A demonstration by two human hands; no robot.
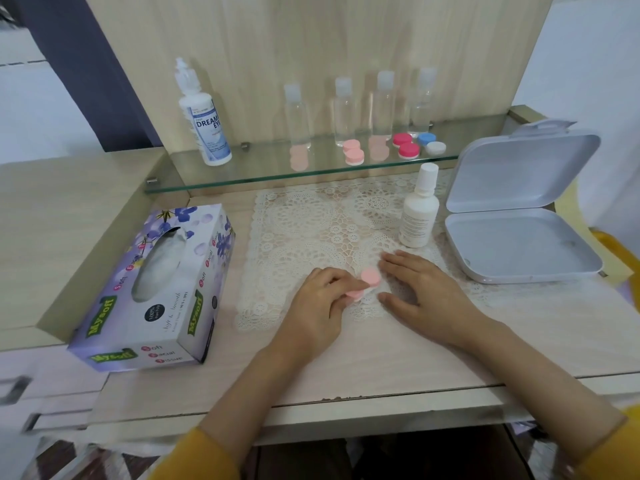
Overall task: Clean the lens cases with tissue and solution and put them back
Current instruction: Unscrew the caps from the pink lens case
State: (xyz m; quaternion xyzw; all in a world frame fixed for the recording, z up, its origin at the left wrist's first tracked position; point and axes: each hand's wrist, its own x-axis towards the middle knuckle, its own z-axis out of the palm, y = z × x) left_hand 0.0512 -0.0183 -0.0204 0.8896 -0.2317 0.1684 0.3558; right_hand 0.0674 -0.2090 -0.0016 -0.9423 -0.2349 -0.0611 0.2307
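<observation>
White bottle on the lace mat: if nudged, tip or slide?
Likely tips: the white bottle stands tall and narrow on a small base. The lace mat under it looks textured, so it probably snags rather than slides. Seems opaque plastic, probably light and not fragile; fill level hidden.

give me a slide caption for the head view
Left hand pinches a pink case over the lace mat; right hand lies flat beside it, tissue box nearby.

Glossy glass shelf (311,174), seemingly plastic cases (354,152)
</observation>
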